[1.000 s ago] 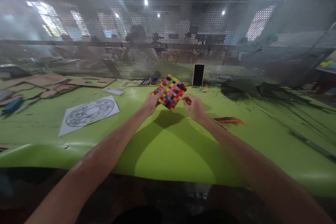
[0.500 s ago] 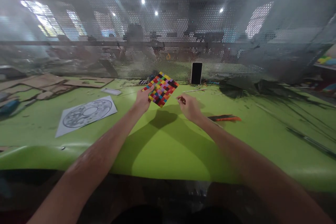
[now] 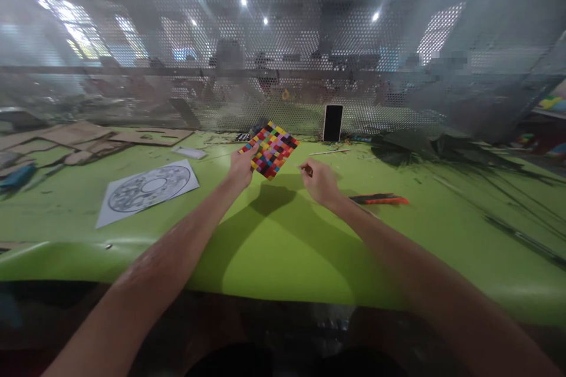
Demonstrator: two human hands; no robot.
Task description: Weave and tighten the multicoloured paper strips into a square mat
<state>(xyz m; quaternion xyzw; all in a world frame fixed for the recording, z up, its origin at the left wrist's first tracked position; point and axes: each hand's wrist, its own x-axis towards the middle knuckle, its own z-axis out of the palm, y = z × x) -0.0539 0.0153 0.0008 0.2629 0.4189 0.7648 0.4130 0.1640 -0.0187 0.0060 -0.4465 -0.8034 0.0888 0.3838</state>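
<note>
My left hand [image 3: 242, 166] grips the left corner of a square mosaic panel [image 3: 272, 152] made of many small coloured squares, its thumb lying on the front face. The panel is raised above the green table, tilted with one corner down, and casts a shadow below. To its right, my right hand [image 3: 321, 179] is closed in a pinch, a short gap away from the panel. Whatever lies between those fingertips is too small to make out. An orange and dark strip-like thing [image 3: 380, 199] lies on the table beside my right forearm.
Propped upright at the back is a phone-like slab [image 3: 333, 123] before a perforated metal screen [image 3: 292, 88]. Cardboard pieces [image 3: 84, 135] and a paper with a ring drawing [image 3: 148, 188] lie on the green table [image 3: 283, 259] at left. Dark leaves [image 3: 407, 147] spread at right.
The view has shifted very slightly. My left hand still holds the panel, and my right hand stays pinched at nearly the same spot.
</note>
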